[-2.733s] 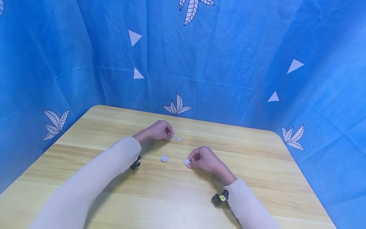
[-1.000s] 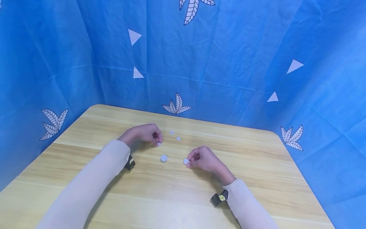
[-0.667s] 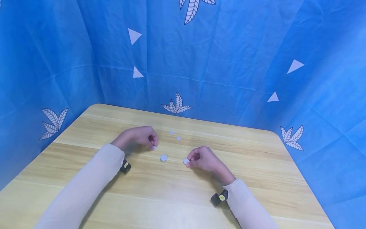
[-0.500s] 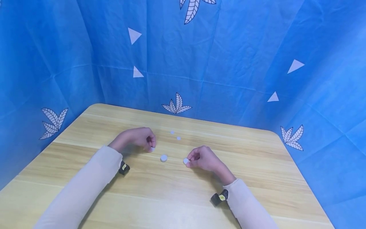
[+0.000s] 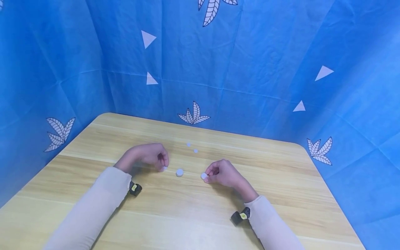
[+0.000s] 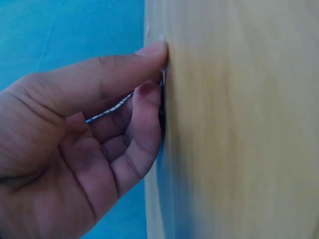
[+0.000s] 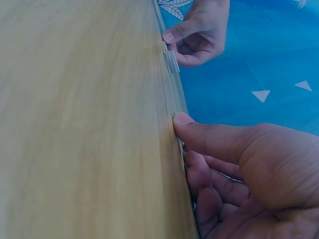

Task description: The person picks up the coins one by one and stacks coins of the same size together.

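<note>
My left hand pinches a small white disc low over the tabletop, left of the middle. In the left wrist view the thumb and forefinger of the left hand meet at the table surface, and the disc is mostly hidden. Between my hands lies a thick white disc, which looks like a stack of layers in the right wrist view. My right hand holds another white disc between thumb and fingers on the table. Farther back lie two smaller white discs, one behind the other.
The light wooden table has rounded far corners. A blue curtain with white leaf and triangle prints hangs along its back and sides. Each forearm wears a small black wrist camera, one at the left and one at the right.
From beside the two small discs my left hand has come nearer and leftward, carrying a white disc; the farther small disc shows uncovered. My right hand has stayed still.
</note>
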{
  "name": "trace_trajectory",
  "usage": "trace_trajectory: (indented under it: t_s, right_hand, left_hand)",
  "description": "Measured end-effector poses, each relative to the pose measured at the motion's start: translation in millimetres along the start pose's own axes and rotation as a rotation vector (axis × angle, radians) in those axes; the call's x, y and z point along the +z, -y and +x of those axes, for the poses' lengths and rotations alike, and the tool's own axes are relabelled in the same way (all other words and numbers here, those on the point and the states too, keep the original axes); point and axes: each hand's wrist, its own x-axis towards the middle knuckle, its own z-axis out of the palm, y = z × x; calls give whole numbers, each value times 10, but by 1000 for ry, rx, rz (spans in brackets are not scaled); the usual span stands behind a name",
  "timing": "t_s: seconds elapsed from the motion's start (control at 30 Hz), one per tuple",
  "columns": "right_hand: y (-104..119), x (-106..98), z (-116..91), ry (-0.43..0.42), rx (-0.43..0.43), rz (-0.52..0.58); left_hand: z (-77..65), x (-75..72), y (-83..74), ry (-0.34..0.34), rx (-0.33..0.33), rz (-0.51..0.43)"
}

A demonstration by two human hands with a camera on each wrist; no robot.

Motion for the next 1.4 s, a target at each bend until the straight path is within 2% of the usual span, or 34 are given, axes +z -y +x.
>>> trace_trajectory:
  t_s: [0.23,0.57,0.77,0.9,1.13,1.4]
  right_hand:
    - [3,-3,12,4,6,-4]
    - [34,-55,6,29,12,6]
    - [75,-124,-13,82,32,48]
    - [117,-203,11,132,15,19]
    - [186,-360,198,161,-48,-15]
    - [115,-413,587,111,-43,-26]
  left_hand:
    - [-42,-3,-22,-17,0,50]
    - [-43,-22,-3,-13,5,58]
    - [-40,1,33,-10,-10,32]
    - [-61,15,28,-8,-19,23]
    - [-81,10,16,-7,-19,0]
    - [-73,11,15,1,-20,-20]
